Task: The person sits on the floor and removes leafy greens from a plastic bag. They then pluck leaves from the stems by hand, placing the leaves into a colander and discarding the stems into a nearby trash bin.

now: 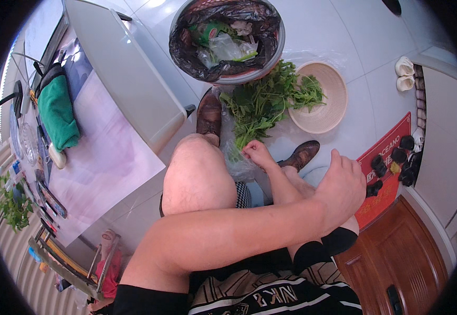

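My left hand (pixel 342 187) is raised at the right, its arm crossing in front of my body; the back shows, one finger stands apart, and nothing is seen in it. Beyond my knees, my right hand (pixel 258 154) has curled fingers at the lower stem ends of a leafy green vegetable bunch (pixel 262 102). Whether it pinches a stem is not clear. The bunch lies on a clear plastic sheet (pixel 241 171) on the floor between my shoes. A beige plastic colander (pixel 337 100) at its right holds some leafy sprigs (pixel 309 92).
A bin lined with a black bag (pixel 268 73) stands beyond the greens, with plastic and scraps inside. At the left is a table (pixel 106 138) with a green cloth bundle (pixel 58 112). A red mat (pixel 386 197) with small dark shoes lies at the right, before a wooden door (pixel 402 252).
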The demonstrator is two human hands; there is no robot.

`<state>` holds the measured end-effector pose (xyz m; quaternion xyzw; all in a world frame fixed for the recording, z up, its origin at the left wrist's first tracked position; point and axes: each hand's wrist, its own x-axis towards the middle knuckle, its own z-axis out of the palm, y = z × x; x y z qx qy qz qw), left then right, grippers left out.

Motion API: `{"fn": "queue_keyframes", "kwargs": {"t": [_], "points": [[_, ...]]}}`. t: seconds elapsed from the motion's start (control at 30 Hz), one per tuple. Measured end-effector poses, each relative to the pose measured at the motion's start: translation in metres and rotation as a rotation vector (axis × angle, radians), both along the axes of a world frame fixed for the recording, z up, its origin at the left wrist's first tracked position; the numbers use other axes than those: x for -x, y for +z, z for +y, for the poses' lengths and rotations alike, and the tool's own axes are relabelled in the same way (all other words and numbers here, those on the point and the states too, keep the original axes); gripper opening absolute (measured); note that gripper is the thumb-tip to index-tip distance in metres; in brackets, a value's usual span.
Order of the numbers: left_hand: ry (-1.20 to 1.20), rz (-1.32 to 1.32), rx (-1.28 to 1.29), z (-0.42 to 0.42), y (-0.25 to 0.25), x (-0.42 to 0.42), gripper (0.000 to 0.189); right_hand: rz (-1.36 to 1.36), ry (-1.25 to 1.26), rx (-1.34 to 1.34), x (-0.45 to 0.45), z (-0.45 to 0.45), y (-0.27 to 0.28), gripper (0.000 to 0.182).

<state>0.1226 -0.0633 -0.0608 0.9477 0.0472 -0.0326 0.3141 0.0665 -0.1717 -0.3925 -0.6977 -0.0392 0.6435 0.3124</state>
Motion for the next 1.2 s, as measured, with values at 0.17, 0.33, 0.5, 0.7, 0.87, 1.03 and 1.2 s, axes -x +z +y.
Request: {"fn": "queue_keyframes", "kwargs": {"t": [0.17, 0.33, 0.5, 0.7, 0.87, 1.03, 1.2], "points": [[0.025, 0.0, 0.049, -0.008, -0.005, 0.001, 0.027, -0.472, 0.398, 0.047, -0.001, 0.003, 0.012, 0.015], [-0.077, 0.073, 0.018, -0.005, -0.005, 0.003, 0.028, -0.645, 0.699, 0.125, 0.008, 0.004, 0.034, 0.02], [-0.11, 0.08, -0.003, -0.009, -0.004, 0.006, 0.027, -0.718, 0.744, 0.273, 0.019, 0.004, 0.044, 0.022], [-0.146, 0.166, -0.021, -0.001, -0.012, 0.001, 0.026, -0.652, 0.909, 0.229, 0.007, 0.017, 0.054, 0.014], [-0.153, 0.313, 0.031, 0.015, -0.011, -0.005, 0.031, -0.525, 0.92, 0.142, -0.024, 0.02, 0.084, 0.02], [-0.281, 0.648, 0.061, -0.008, -0.035, 0.004, 0.029, -0.315, 0.633, -0.052, -0.068, -0.006, 0.122, 0.02], [-0.287, 0.941, 0.035, -0.036, -0.117, -0.003, 0.035, -0.221, 0.114, -0.039, -0.075, -0.032, 0.132, 0.02]]}}
